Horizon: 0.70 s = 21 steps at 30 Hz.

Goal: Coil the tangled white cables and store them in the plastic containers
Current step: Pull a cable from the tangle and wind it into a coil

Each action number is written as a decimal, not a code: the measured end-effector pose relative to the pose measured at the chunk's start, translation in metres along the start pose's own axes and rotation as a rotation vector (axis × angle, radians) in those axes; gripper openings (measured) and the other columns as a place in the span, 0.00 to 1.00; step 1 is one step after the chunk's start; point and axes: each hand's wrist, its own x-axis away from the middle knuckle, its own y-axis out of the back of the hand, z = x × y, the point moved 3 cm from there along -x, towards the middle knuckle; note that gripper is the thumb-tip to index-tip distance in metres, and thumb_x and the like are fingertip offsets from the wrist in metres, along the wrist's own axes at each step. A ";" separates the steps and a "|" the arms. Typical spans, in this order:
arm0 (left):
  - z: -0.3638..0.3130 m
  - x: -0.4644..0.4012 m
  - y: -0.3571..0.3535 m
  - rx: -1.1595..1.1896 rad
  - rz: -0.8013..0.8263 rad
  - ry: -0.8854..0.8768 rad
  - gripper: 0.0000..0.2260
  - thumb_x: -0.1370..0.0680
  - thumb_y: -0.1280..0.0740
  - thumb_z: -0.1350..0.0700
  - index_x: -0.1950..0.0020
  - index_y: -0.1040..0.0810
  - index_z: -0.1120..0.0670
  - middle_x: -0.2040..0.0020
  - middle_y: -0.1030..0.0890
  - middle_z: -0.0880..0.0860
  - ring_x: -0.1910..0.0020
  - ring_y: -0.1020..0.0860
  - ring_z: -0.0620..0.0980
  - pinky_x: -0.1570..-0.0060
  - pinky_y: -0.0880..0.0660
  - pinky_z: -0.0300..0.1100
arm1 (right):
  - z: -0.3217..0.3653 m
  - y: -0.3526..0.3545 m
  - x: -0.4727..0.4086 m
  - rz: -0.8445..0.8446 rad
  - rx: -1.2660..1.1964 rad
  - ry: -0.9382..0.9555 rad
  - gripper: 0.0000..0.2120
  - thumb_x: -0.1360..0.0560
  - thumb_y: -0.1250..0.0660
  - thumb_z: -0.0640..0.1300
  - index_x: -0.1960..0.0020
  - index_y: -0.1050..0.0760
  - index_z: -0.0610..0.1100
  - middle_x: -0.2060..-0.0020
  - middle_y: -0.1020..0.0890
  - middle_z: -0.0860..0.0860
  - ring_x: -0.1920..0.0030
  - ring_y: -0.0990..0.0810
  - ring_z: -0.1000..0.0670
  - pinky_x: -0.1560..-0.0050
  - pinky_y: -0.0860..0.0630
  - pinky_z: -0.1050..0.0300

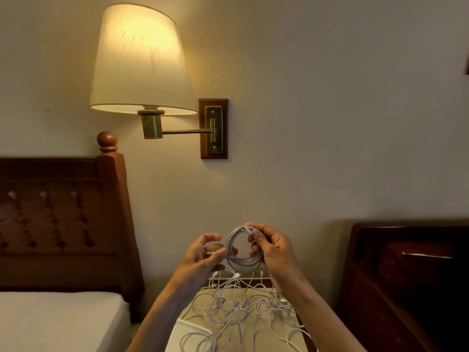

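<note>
Both hands gripped the coiled cable (243,247), loop upright facing me: left hand (203,257) low-left, right hand (271,247) pinching the top.

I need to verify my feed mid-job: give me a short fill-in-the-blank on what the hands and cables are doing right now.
1. The coiled white cable is held up by ____ hands.
2. The right hand pinches the cable's ____ at the top of the coil.
3. The tangled white cables lie on the bedside table, ____ the left hand.
4. The wall lamp is switched ____.

Missing words: both; connector; below; on
</note>
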 end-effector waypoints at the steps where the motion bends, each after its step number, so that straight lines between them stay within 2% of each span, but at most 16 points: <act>1: -0.001 0.001 -0.004 -0.085 0.068 -0.010 0.13 0.24 0.33 0.64 0.39 0.28 0.58 0.48 0.18 0.65 0.47 0.20 0.59 0.51 0.24 0.46 | 0.000 -0.001 0.000 0.010 0.034 0.003 0.10 0.21 0.37 0.36 0.48 0.18 0.45 0.64 0.20 0.49 0.66 0.26 0.53 0.63 0.26 0.61; 3: -0.003 0.004 -0.011 -0.176 0.172 -0.030 0.14 0.22 0.37 0.68 0.38 0.24 0.57 0.50 0.16 0.56 0.48 0.18 0.53 0.50 0.23 0.41 | 0.001 -0.004 0.001 0.033 0.076 0.006 0.10 0.21 0.37 0.36 0.48 0.18 0.45 0.63 0.19 0.48 0.64 0.26 0.51 0.61 0.26 0.58; 5: -0.001 0.004 -0.012 -0.116 0.161 -0.005 0.13 0.22 0.39 0.69 0.41 0.21 0.59 0.55 0.17 0.55 0.52 0.20 0.54 0.50 0.24 0.43 | 0.002 -0.005 0.001 0.059 0.065 -0.006 0.10 0.21 0.37 0.36 0.46 0.18 0.44 0.64 0.21 0.48 0.66 0.28 0.53 0.63 0.27 0.60; 6: 0.001 0.004 -0.011 -0.025 0.134 0.026 0.13 0.22 0.40 0.67 0.41 0.21 0.60 0.57 0.20 0.56 0.54 0.22 0.56 0.51 0.25 0.46 | 0.002 -0.005 0.001 0.071 0.065 -0.005 0.10 0.21 0.38 0.36 0.46 0.18 0.44 0.65 0.21 0.47 0.68 0.29 0.54 0.65 0.28 0.61; 8: 0.004 0.005 -0.014 0.118 0.092 0.070 0.15 0.25 0.39 0.58 0.43 0.19 0.59 0.60 0.23 0.57 0.57 0.25 0.54 0.54 0.27 0.47 | 0.002 -0.005 0.000 0.082 0.119 0.021 0.11 0.20 0.37 0.37 0.46 0.18 0.45 0.65 0.22 0.40 0.67 0.30 0.50 0.65 0.30 0.58; 9: 0.004 0.005 -0.017 0.092 0.064 0.068 0.16 0.24 0.39 0.52 0.44 0.17 0.56 0.60 0.24 0.56 0.58 0.26 0.53 0.55 0.26 0.46 | 0.000 -0.006 -0.001 0.086 0.161 0.038 0.11 0.20 0.37 0.37 0.47 0.18 0.47 0.64 0.21 0.39 0.66 0.30 0.48 0.64 0.30 0.56; 11: 0.002 0.004 -0.022 -0.066 0.014 0.054 0.18 0.19 0.41 0.42 0.46 0.17 0.52 0.61 0.24 0.55 0.60 0.25 0.51 0.57 0.24 0.41 | -0.001 -0.007 0.000 0.100 0.236 0.065 0.12 0.20 0.37 0.38 0.47 0.18 0.50 0.64 0.18 0.45 0.64 0.29 0.47 0.64 0.28 0.54; 13: 0.000 -0.001 -0.025 -0.129 -0.010 0.030 0.20 0.20 0.43 0.42 0.45 0.19 0.54 0.62 0.24 0.57 0.62 0.25 0.51 0.61 0.23 0.36 | 0.000 -0.007 0.002 0.120 0.285 0.083 0.13 0.20 0.37 0.38 0.47 0.18 0.52 0.62 0.16 0.49 0.63 0.26 0.48 0.62 0.24 0.52; 15: -0.001 -0.003 -0.024 -0.117 -0.032 -0.034 0.21 0.22 0.41 0.43 0.45 0.21 0.59 0.64 0.25 0.55 0.65 0.25 0.48 0.62 0.23 0.39 | 0.002 -0.006 0.002 0.139 0.307 0.096 0.12 0.20 0.38 0.39 0.47 0.18 0.52 0.61 0.16 0.49 0.64 0.26 0.50 0.62 0.25 0.55; 18: -0.003 -0.003 -0.027 -0.137 -0.140 -0.159 0.19 0.22 0.42 0.44 0.52 0.22 0.59 0.68 0.28 0.51 0.70 0.30 0.44 0.70 0.30 0.37 | 0.003 -0.006 0.000 0.146 0.181 0.047 0.10 0.20 0.37 0.38 0.42 0.22 0.47 0.61 0.19 0.47 0.64 0.25 0.52 0.61 0.25 0.59; 21: -0.002 -0.003 -0.028 -0.159 -0.264 -0.197 0.19 0.22 0.45 0.42 0.58 0.26 0.57 0.70 0.30 0.50 0.71 0.33 0.44 0.73 0.35 0.35 | -0.001 -0.004 0.001 0.113 -0.026 -0.031 0.11 0.23 0.34 0.37 0.41 0.24 0.43 0.59 0.17 0.44 0.61 0.21 0.50 0.56 0.21 0.58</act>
